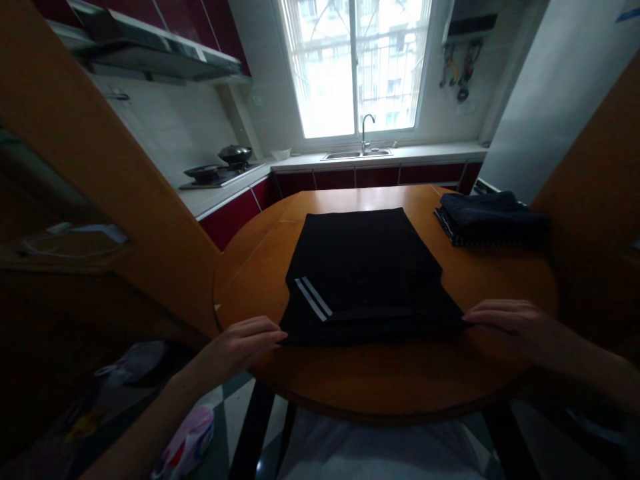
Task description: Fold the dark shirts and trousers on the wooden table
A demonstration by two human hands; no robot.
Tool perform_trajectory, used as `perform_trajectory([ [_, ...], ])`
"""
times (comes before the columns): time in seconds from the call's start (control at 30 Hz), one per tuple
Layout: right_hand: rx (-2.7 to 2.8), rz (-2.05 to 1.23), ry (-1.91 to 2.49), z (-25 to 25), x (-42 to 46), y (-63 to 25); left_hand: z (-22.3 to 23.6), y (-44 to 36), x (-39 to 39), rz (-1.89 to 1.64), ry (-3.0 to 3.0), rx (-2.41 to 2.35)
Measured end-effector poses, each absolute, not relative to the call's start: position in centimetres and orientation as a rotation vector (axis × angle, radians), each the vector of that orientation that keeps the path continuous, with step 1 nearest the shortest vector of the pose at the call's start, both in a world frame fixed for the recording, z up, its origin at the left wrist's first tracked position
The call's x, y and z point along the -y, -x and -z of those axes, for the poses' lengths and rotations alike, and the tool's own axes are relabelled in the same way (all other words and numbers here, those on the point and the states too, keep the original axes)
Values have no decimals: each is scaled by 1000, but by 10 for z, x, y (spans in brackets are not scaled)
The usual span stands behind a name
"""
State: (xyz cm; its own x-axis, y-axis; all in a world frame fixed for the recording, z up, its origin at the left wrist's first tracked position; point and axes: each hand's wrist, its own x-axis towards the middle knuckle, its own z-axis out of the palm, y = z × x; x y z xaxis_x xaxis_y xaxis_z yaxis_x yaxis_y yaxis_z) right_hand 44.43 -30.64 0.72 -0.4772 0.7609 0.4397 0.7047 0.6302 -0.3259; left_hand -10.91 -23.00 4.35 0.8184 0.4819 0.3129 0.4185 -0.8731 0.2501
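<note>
A black garment [370, 260] with two pale stripes on its left part lies spread flat on the wooden table [380, 380]. Its exact kind is hard to make out. My left hand [255, 337] pinches the near left corner between thumb and fingers. At the near right corner, my right hand [505, 317] grips the cloth the same way. The near edge runs fairly straight between both hands, with a fold along it.
A stack of folded dark clothes [490, 217] sits at the table's right back. Behind the table runs a counter with a sink [357, 155] and a stove with a pan [203, 173] and a lidded wok [235, 155]. Bags [187, 437] lie on the floor at left.
</note>
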Motion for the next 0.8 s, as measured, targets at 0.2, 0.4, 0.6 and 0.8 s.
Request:
perform_trajectory([
  [0.2, 2198, -528, 1260, -58, 294, -444, -80, 104, 214, -547, -2650, -820],
  [0.4, 2008, -767, 1429, -83, 212, -447, -94, 88, 125, -546, -2383, -1030],
  [0.6, 1771, -953, 1512, -64, 111, -444, -71, 64, 30, -569, -2237, -1160],
  [0.8, 1625, -1082, 1701, -20, 50, -444, -39, 51, -22, -520, -2082, -1219],
])
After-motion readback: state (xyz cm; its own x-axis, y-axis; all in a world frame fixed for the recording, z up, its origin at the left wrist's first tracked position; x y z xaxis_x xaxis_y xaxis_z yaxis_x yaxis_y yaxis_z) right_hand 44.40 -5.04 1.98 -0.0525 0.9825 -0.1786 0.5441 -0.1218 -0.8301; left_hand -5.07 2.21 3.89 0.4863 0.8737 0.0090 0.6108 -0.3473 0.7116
